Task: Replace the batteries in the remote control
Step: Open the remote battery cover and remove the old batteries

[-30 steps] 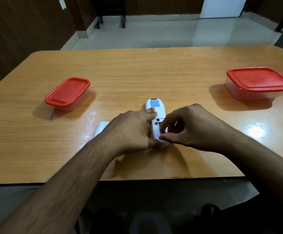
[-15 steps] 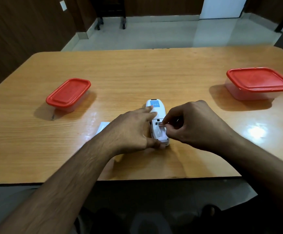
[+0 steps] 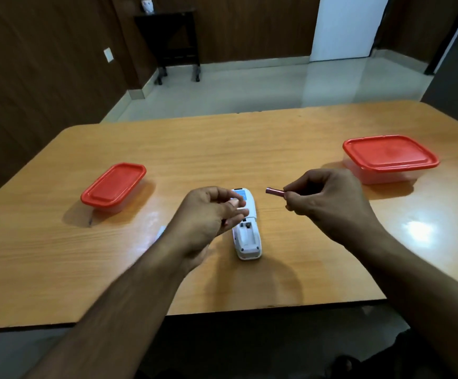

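A white remote control lies face down on the wooden table, its battery compartment uncovered. My right hand hovers to the right of the remote and pinches a pink battery by one end, so that it points left. My left hand is raised just left of and over the remote's far half, with its fingers curled loosely. Whether it holds anything is unclear. A white piece, probably the battery cover, lies on the table and is mostly hidden behind my left forearm.
A small clear box with a red lid stands on the left of the table. A larger red-lidded box stands at the right. The table's near edge runs just below the remote. A dark side table stands by the far wall.
My right hand has pulled a pink battery out of the remote and moved up and to the right. My left hand has let go of the remote and lifted. The camera has tilted upward.
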